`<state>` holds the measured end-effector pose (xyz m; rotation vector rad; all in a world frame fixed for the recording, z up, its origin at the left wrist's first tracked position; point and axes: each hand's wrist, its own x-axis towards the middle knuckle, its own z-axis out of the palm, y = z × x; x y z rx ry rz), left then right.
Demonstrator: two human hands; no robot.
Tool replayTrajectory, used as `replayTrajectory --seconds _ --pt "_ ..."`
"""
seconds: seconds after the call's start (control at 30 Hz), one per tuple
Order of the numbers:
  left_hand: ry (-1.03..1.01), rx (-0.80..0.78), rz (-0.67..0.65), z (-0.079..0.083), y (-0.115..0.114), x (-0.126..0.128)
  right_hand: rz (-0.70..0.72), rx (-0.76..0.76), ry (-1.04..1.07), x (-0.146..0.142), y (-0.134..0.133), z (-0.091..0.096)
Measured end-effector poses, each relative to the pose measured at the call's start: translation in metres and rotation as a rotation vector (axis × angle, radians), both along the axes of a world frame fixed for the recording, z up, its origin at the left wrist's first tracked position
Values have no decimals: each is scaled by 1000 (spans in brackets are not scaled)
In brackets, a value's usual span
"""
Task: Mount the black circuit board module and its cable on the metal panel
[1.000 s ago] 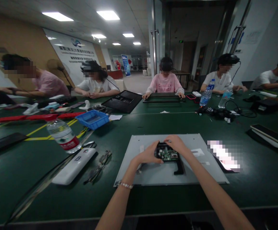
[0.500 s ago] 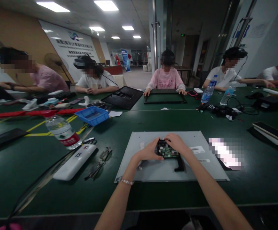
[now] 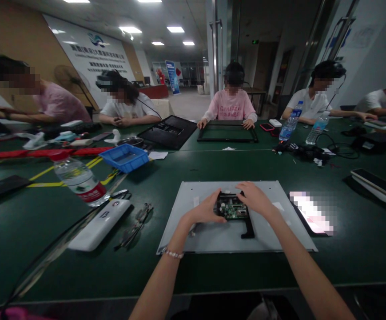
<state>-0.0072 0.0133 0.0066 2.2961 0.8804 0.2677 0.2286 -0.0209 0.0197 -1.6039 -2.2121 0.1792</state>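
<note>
A grey metal panel [image 3: 212,235] lies flat on the green table in front of me. On its middle sits a green circuit board [image 3: 232,210] in a black frame with a black leg running down to the right. My left hand [image 3: 205,209] grips the board's left edge, fingers curled. My right hand [image 3: 256,198] holds its upper right corner, fingers bent over the edge.
A white oblong case [image 3: 96,224] and glasses [image 3: 134,226] lie to the left, with a water bottle [image 3: 79,180] and a blue tray [image 3: 125,158] behind them. A lit phone [image 3: 311,212] rests right of the panel. Several people work at the table's far side.
The view has tipped slightly down. My right hand has slid a little to the right along the board's top edge; my left hand stays on its left side.
</note>
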Motion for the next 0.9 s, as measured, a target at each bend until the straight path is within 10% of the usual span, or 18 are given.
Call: replayTrajectory --seconds 0.33,0.9 --pt "8 -7 -17 1 2 0 -171 -60 90 76 -79 -36" --pt "17 21 -8 2 0 3 -245 95 -140 31 -83 -35"
